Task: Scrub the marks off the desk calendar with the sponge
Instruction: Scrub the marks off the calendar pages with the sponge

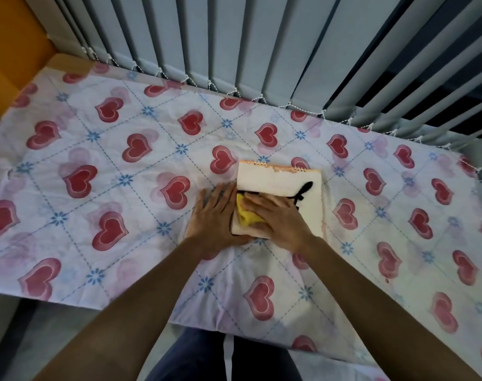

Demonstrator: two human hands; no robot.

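Observation:
A cream desk calendar with spiral rings along its far edge lies flat on the heart-patterned cloth. Black marks run across its middle. My right hand presses a yellow sponge onto the calendar's near left part, fingers spread over it. My left hand lies flat with fingers apart at the calendar's left edge, partly on the cloth, touching the calendar's side. The hands hide part of the marks and the calendar's near left corner.
The table is covered by a white cloth with red hearts and blue flowers. Grey vertical blinds hang along the far edge. An orange surface stands at the far left. My legs show below the near edge.

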